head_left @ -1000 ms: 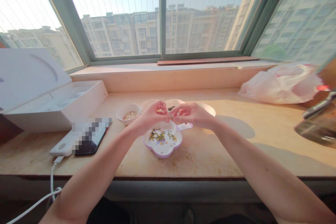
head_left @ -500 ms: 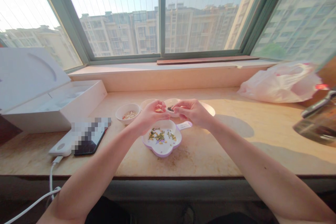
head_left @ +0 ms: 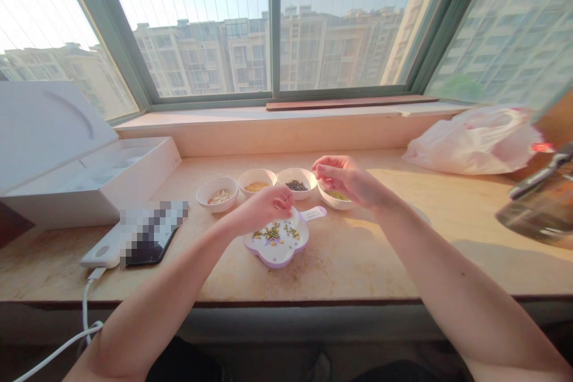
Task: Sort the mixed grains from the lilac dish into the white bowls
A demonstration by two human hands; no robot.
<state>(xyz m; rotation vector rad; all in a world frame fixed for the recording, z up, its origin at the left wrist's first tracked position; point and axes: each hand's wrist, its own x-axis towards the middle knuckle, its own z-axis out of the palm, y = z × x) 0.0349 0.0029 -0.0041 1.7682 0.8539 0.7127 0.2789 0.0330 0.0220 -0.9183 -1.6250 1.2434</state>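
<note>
My left hand (head_left: 271,206) is closed above the far edge of a white and purple flower-shaped dish (head_left: 276,258) with a short handle. Whatever its curled fingers hold is hidden. Green and yellow beans (head_left: 273,231) lie scattered in the dish. Up and to the right, my right hand (head_left: 351,179) hangs over a white bowl of green beans (head_left: 336,196), partly covering it. Its fingertips are pinched together; anything between them is too small to name. Farther left stand white bowls holding black beans (head_left: 296,185), yellow grains (head_left: 256,187) and pale flakes (head_left: 220,196).
An open white box (head_left: 147,161) stands at the left. In front of it lie a white power bank (head_left: 102,250) with a cable and a dark phone (head_left: 154,245). A plastic bag (head_left: 478,140) and a clear pot (head_left: 537,209) sit at the right. A window rises behind.
My right hand has moved right, from near the black-bean bowl to over the green-bean bowl. My left hand has shifted slightly right and down, its fingers curling in more.
</note>
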